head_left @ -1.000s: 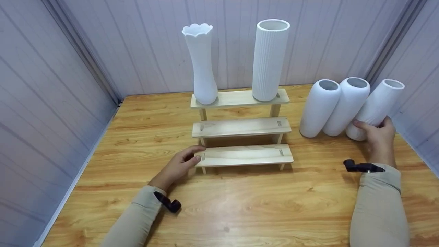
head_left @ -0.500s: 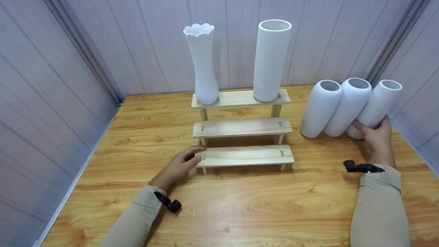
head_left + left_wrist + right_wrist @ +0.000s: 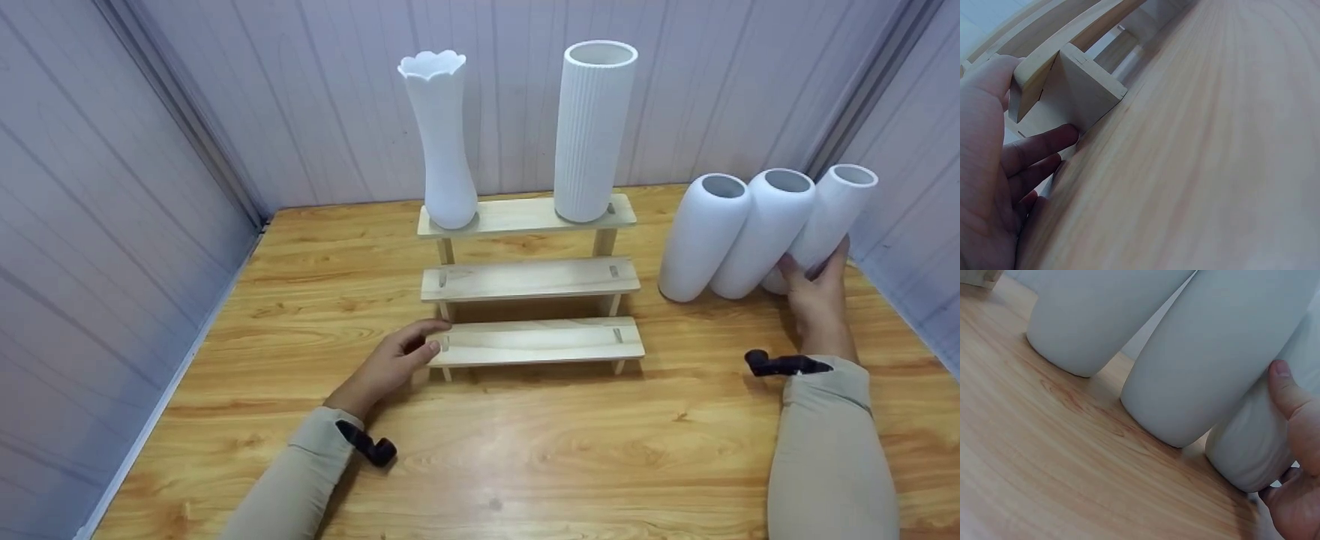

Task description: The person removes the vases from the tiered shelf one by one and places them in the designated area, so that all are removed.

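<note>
My right hand (image 3: pixel 821 300) grips a white vase (image 3: pixel 834 202) low on its body, at the right end of a row of three. In the right wrist view, the thumb lies on the vase's faintly textured side, against the neighbouring vase; the other fingers are partly hidden behind it. Two smooth white vases, the middle one (image 3: pixel 765 232) and the left one (image 3: pixel 703 240), stand close beside it. At the left end of the lowest shelf, my left hand (image 3: pixel 386 367) holds the three-tier wooden stand (image 3: pixel 540 341), fingertips near the leg (image 3: pixel 1078 90) in the left wrist view.
On the top shelf stand a scallop-rimmed white vase (image 3: pixel 446 150) at the left and a ribbed cylindrical vase (image 3: pixel 592 142) at the right. The wood-grain table (image 3: pixel 525 450) is enclosed by pale panel walls (image 3: pixel 337 112) at the back and sides.
The right hand has moved its vase left and farther back, closing the gap to the middle vase. The left hand and the stand look still.
</note>
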Demonstrator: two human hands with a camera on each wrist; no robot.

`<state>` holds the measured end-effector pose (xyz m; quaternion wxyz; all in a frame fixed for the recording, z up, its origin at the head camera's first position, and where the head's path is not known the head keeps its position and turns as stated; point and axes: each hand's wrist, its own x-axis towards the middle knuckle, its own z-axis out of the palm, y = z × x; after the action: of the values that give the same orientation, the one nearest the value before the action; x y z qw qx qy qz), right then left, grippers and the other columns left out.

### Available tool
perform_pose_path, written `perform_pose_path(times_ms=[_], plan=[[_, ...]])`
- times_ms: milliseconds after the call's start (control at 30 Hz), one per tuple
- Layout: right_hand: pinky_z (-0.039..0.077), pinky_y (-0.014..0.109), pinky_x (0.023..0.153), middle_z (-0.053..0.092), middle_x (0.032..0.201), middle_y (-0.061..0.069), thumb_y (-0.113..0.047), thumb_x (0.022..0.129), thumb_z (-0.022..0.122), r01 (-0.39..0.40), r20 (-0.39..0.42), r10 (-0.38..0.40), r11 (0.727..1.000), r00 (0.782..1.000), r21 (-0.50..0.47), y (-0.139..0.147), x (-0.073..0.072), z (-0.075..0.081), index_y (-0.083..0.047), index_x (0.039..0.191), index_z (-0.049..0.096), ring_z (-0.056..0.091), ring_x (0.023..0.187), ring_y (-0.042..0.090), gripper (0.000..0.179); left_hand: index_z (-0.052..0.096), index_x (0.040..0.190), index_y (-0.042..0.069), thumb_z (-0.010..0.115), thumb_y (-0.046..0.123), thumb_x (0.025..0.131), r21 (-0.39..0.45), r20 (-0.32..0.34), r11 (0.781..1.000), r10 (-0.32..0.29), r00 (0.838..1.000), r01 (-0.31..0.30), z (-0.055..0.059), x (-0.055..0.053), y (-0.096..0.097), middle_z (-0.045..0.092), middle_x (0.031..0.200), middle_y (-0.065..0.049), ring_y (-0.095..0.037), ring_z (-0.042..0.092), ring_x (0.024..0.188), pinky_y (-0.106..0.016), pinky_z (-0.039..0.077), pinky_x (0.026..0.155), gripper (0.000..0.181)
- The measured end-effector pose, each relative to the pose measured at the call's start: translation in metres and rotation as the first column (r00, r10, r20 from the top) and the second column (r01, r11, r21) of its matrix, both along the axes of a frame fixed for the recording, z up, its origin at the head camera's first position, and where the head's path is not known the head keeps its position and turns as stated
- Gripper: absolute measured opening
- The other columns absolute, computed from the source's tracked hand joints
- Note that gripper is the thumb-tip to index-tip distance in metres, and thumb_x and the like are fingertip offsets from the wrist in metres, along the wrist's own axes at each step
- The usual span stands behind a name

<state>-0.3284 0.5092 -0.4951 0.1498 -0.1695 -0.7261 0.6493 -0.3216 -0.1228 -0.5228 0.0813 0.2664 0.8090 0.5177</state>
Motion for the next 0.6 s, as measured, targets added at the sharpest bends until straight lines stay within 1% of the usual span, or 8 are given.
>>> perform_pose_path(times_ms=[133,233,300,367,400,467,533,600], plan=[[-0.004,0.035,0.121,-0.005,0.168,-0.015,-0.042,0.097,0.059,-0.006,-0.010,0.006,1.000,1.000,-0.002,0.001,-0.002,-0.002,-0.058,0.153,-0.008,-0.010,0.151,0.006,0.089,0.058,0.141,0.011,0.056,0.020,0.106,-0.004,0.017,1.000,0.012,1.000,-0.012,0.000,0.000,0.001,0.055,0.145,-0.007,-0.023,0.052,0.123,-0.040,0.041,0.102,0.037],[-0.004,0.034,0.121,-0.004,0.168,-0.015,-0.041,0.097,0.060,0.000,-0.015,-0.001,1.000,1.000,-0.016,0.002,-0.002,-0.002,-0.058,0.154,-0.005,-0.009,0.151,0.006,0.088,0.058,0.141,0.007,0.055,0.016,0.106,-0.006,0.021,1.000,0.014,1.000,-0.014,0.012,0.007,0.004,0.055,0.146,-0.011,-0.026,0.052,0.126,-0.043,0.041,0.104,0.037],[-0.001,0.033,0.122,0.003,0.168,-0.014,-0.037,0.098,0.062,-0.009,-0.051,0.006,0.998,0.999,-0.055,-0.002,0.001,0.003,-0.054,0.156,0.002,-0.003,0.152,0.005,0.085,0.058,0.140,0.005,0.055,0.014,0.106,-0.005,0.025,1.000,0.016,1.000,-0.016,0.021,0.013,0.006,0.056,0.144,-0.013,-0.026,0.054,0.120,-0.041,0.043,0.100,0.036],[0.000,0.036,0.122,0.008,0.168,-0.012,-0.035,0.098,0.063,-0.030,-0.075,0.022,0.994,0.997,-0.109,-0.006,0.004,0.008,-0.053,0.156,0.008,0.002,0.151,0.006,0.082,0.058,0.140,0.004,0.055,0.014,0.105,0.002,0.026,1.000,0.012,1.000,-0.012,0.029,0.018,0.008,0.056,0.143,-0.013,-0.024,0.056,0.115,-0.038,0.045,0.097,0.036],[0.001,0.037,0.122,0.010,0.167,-0.011,-0.033,0.099,0.064,-0.042,-0.091,0.029,0.989,0.995,-0.143,-0.008,0.007,0.011,-0.051,0.157,0.010,0.005,0.151,0.007,0.081,0.058,0.140,0.004,0.055,0.015,0.106,0.005,0.025,1.000,0.009,1.000,-0.009,0.032,0.020,0.008,0.056,0.143,-0.013,-0.023,0.056,0.113,-0.036,0.045,0.095,0.036],[0.000,0.041,0.122,0.012,0.167,-0.010,-0.033,0.099,0.064,-0.066,-0.104,0.045,0.976,0.994,-0.207,-0.011,0.011,0.017,-0.049,0.157,0.014,0.006,0.151,0.008,0.078,0.058,0.140,0.005,0.055,0.015,0.106,0.006,0.030,1.000,0.006,1.000,-0.006,0.031,0.020,0.008,0.056,0.143,-0.013,-0.021,0.056,0.110,-0.033,0.046,0.093,0.036],[-0.003,0.044,0.121,0.008,0.168,-0.012,-0.036,0.099,0.063,-0.065,-0.076,0.048,0.968,0.996,-0.244,-0.011,0.012,0.019,-0.050,0.157,0.013,0.002,0.152,0.008,0.078,0.058,0.140,0.005,0.055,0.015,0.106,0.008,0.030,1.000,0.003,1.000,-0.003,0.031,0.020,0.008,0.056,0.144,-0.013,-0.021,0.056,0.113,-0.034,0.046,0.095,0.036],[-0.004,0.039,0.121,0.004,0.168,-0.013,-0.037,0.100,0.063,-0.055,-0.064,0.040,0.963,0.997,-0.265,-0.011,0.011,0.022,-0.049,0.159,0.012,-0.001,0.152,0.007,0.079,0.058,0.140,0.005,0.055,0.016,0.106,0.008,0.030,1.000,0.004,1.000,-0.005,0.030,0.019,0.008,0.056,0.144,-0.012,-0.022,0.056,0.114,-0.035,0.046,0.096,0.036]])
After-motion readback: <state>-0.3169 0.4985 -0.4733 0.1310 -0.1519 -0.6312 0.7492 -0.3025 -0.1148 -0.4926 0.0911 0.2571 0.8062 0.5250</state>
